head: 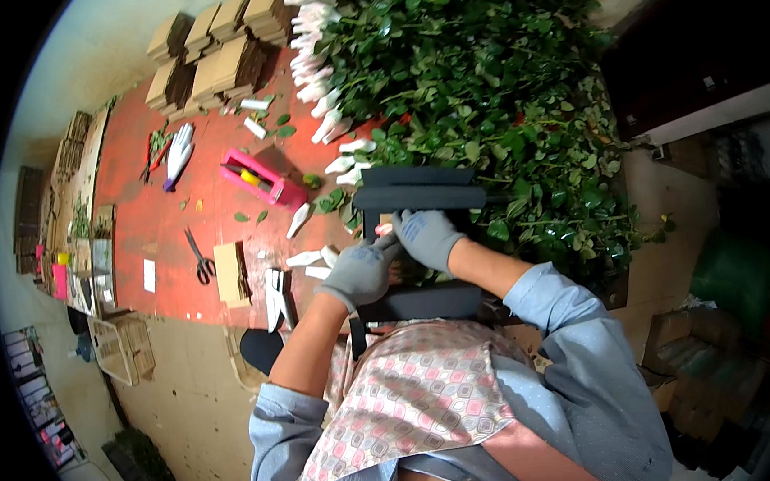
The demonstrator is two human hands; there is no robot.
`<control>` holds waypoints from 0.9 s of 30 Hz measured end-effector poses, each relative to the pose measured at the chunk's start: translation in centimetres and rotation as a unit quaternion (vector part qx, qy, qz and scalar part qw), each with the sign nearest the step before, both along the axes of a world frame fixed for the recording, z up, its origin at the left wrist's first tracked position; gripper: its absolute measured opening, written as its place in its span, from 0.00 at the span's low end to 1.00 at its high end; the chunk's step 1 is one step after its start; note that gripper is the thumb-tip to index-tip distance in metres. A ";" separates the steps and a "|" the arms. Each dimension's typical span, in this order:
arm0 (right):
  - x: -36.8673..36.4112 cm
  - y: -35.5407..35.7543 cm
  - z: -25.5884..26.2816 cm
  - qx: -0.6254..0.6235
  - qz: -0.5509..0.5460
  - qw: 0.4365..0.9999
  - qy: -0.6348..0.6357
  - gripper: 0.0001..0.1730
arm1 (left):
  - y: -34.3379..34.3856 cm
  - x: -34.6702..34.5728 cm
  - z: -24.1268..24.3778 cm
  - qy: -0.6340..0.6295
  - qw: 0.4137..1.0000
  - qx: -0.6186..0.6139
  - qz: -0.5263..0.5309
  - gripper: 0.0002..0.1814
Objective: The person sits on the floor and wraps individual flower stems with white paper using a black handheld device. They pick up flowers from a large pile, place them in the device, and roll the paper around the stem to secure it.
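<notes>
My left hand (360, 274), in a grey work glove, reaches in from the left with its fingers bunched near a small pink flower bud (383, 229). Also gloved in grey, my right hand (429, 239) bends down beside it, fingertips close to the left hand's. Both are inside a black padded rack (419, 197) at the table's front edge, with one dark bar beyond the hands and another dark bar (424, 302) against the apron. What the fingers grip is hidden by the gloves. Several white-sleeved buds (305, 258) lie left of my left hand.
Leafy stems (459, 65) with white-sleeved heads (313, 56) pile up behind and right. On the red table (146, 225) are a pink tape dispenser (263, 180), black scissors (200, 257), cardboard pieces (230, 273), a stapler (277, 300), a white glove (179, 155) and cardboard stacks (222, 70).
</notes>
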State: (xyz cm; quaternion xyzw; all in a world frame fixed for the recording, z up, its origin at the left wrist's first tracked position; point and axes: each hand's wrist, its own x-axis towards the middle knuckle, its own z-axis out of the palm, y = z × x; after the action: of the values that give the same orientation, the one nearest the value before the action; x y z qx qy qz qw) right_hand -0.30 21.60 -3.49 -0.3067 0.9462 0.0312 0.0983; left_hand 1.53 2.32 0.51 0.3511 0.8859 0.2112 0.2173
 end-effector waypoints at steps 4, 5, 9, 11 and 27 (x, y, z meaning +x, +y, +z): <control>-1.1 -0.7 7.4 -0.104 0.057 0.990 -0.076 0.13 | 0.1 0.3 -0.2 -0.075 0.994 -0.078 0.034 0.30; -2.3 -0.4 9.2 -0.141 0.040 0.988 -0.038 0.12 | 0.2 0.3 -0.1 -0.054 0.997 -0.051 0.031 0.31; -10.9 1.3 10.1 -0.199 -0.065 0.977 0.034 0.14 | 0.0 0.3 0.2 -0.030 0.999 -0.025 0.019 0.35; -16.5 3.1 7.3 -0.229 -0.125 0.965 0.003 0.19 | 0.0 0.5 0.1 -0.020 0.999 -0.020 0.020 0.35; -21.9 6.1 -2.2 0.035 -0.093 0.992 0.073 0.18 | 0.8 0.2 0.7 -0.040 0.997 -0.061 0.020 0.32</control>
State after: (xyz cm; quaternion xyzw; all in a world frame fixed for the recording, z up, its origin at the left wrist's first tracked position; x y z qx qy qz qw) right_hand -22.19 27.75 -5.65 -0.2106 0.9736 0.0771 0.0419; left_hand 1.76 3.10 1.25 0.3107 0.8945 0.1754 0.2695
